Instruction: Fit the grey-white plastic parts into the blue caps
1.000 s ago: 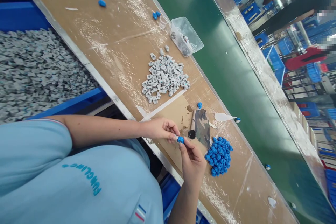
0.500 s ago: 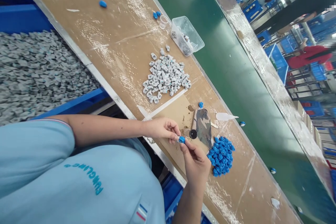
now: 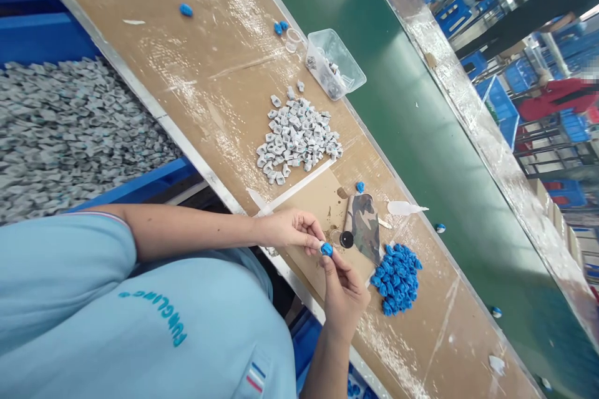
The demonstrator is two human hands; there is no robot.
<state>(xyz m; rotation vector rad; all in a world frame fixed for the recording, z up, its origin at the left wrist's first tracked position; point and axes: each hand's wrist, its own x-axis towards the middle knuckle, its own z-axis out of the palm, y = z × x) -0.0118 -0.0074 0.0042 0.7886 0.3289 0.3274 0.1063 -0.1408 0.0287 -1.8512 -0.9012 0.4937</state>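
Blue-and-white pieces [image 3: 440, 228] on the green belt [image 3: 393, 87] have slid farther along since the earlier frame. Both hands are closed at the fingertips: the left hand [image 3: 285, 228] and right hand [image 3: 345, 299] pinch one small blue-and-white part [image 3: 326, 249] between them, above the surface [image 3: 224, 93], between the grey heap [image 3: 299, 137] and blue heap [image 3: 397, 279]. Two-handed fitting or adjusting seems in hand (the join is too small to judge), and calls for a steady left pinch with light right-hand control.
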